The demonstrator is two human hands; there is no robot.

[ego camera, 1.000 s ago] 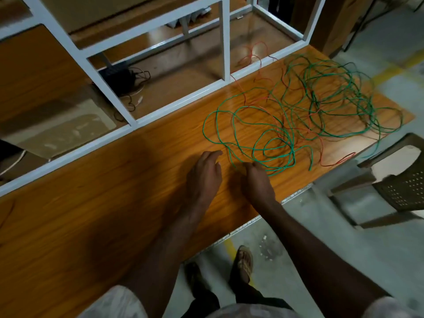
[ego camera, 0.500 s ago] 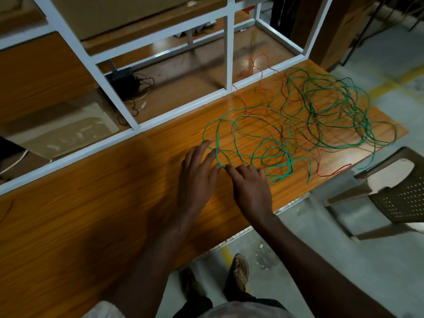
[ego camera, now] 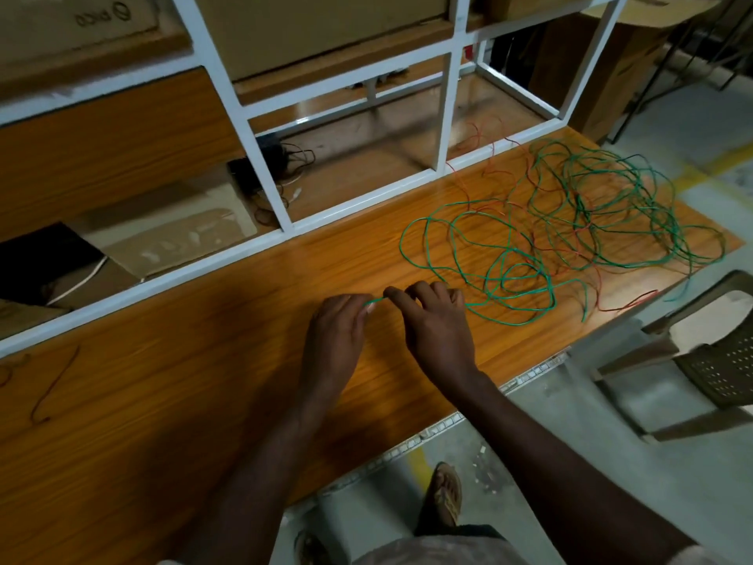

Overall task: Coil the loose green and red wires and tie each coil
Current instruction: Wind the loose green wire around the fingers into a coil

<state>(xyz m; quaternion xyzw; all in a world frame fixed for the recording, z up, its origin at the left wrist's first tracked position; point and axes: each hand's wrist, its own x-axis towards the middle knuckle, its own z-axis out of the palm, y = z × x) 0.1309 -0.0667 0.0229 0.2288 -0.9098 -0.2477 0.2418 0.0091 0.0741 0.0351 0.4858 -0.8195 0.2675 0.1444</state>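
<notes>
Green wire end stretched short between both hands, near table edge; rest sprawls in loose loops to right, tangled with thin red wire. Left hand pinches wire tip, fingers curled. Right hand pinches same strand just beside it, knuckles up. Both forearms reach over wooden table. White metal frame along far side. Plastic chair at right.

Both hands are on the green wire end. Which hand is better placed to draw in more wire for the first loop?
Probably the right hand: it sits nearer the loose green wire, which trails off to its side. The left hand pinches the end and can anchor it.
</notes>
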